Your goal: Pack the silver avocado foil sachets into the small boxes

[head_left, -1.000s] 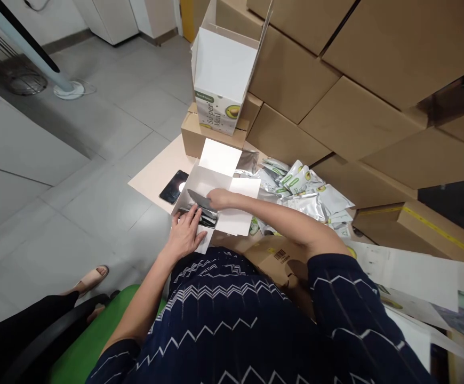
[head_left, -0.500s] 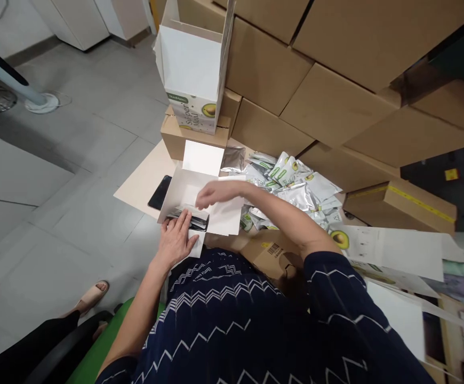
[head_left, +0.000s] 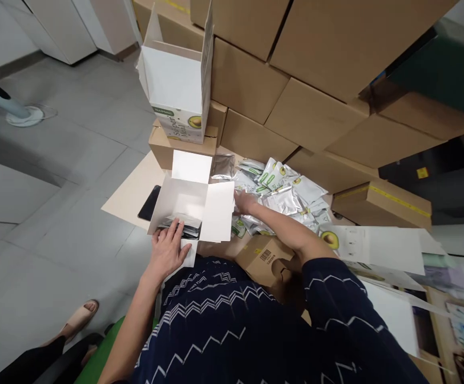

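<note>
A white carton (head_left: 180, 194) stands with its flaps folded out, and a stack of sachets (head_left: 192, 226) lies along its near side. Across the carton's near edge rests my left hand (head_left: 168, 250), its fingers stretched onto the sachets and its thumb apart over the near flap. My right hand (head_left: 245, 202) is just beyond the carton's right flap (head_left: 218, 212), at the left side of a heap of silver and white avocado-print pouches (head_left: 284, 200). Its fingertips are partly hidden, so I cannot tell whether they hold a pouch.
A black phone (head_left: 149, 204) lies left of the carton. Behind it, an open printed box (head_left: 178, 122) stands on a brown box (head_left: 184, 152). Stacked cardboard boxes (head_left: 248, 74) wall the back. Another printed carton (head_left: 376, 248) is at right. A person's sandalled foot (head_left: 82, 317) shows lower left.
My right hand has moved right, from above the open carton to the pouch heap. My left hand stays on the carton's near edge. The whole view has shifted slightly.
</note>
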`<state>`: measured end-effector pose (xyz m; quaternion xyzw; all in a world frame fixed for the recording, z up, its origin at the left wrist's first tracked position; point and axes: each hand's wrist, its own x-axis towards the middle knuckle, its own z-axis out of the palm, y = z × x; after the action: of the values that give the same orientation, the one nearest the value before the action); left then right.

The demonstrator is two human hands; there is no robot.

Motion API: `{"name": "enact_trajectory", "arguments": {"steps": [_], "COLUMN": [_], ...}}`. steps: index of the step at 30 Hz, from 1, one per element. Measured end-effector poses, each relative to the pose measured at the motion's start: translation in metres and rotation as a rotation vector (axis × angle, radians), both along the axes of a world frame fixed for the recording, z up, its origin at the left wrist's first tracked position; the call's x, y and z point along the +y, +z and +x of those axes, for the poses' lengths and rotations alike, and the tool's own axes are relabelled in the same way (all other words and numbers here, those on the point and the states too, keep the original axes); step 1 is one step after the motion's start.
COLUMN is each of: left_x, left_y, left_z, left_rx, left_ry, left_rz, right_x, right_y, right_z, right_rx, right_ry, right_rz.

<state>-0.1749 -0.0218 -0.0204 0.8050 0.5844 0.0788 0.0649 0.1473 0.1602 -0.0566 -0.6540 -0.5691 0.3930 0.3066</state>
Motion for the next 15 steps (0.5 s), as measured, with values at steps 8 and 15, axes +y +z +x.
{"name": "enact_trajectory", "arguments": {"steps": [8, 15], "left_x": [-0.001, -0.001], "left_y": [0.000, 0.002], "left_z": [0.000, 0.002], "left_rx": [0.028, 0.024], "left_ry": [0.007, 0.012], "left_rz": [0.007, -0.014], "right_x": [0.037, 0.054], "right_y": [0.046, 0.134], "right_z": [0.006, 0.056], "right_rx": [-0.144, -0.322], "right_ry": [0.027, -0.005], "right_rz": [-0.007, 0.173]}}
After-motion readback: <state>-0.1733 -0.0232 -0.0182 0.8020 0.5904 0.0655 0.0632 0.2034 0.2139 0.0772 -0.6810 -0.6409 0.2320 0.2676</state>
